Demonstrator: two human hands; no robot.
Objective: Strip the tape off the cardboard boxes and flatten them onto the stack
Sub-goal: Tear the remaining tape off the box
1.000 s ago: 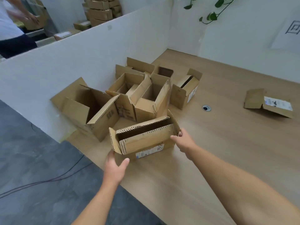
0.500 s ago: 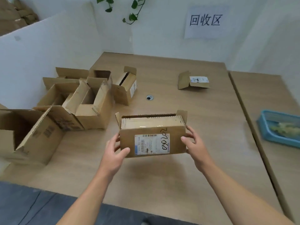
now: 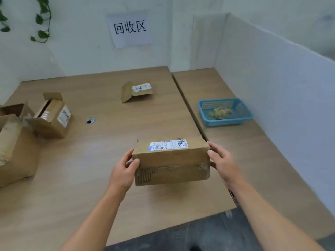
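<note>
The box lies long side across, between both hands: left hand fingers curl on its left end, right hand on its right

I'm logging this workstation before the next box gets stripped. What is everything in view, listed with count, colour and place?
Held box: 1, brown with a white shipping label on top, in front of the person, near the table seam.
Open boxes: at least 3, brown, far left of the table; the left ones are cut off by the frame.
Flattened box: 1, brown with a white label, far centre of the table.
Basket: 1, blue, on the right table, holding a pale yellowish wad.
Paper sign: 1, white with black characters, back wall.
Vine: 1, green, top left wall.
Cable hole: 1, dark, left table.
Tables: 2, wood-coloured, side by side.
Left hand: grips the box's left end.
Right hand: grips its right end.
</note>
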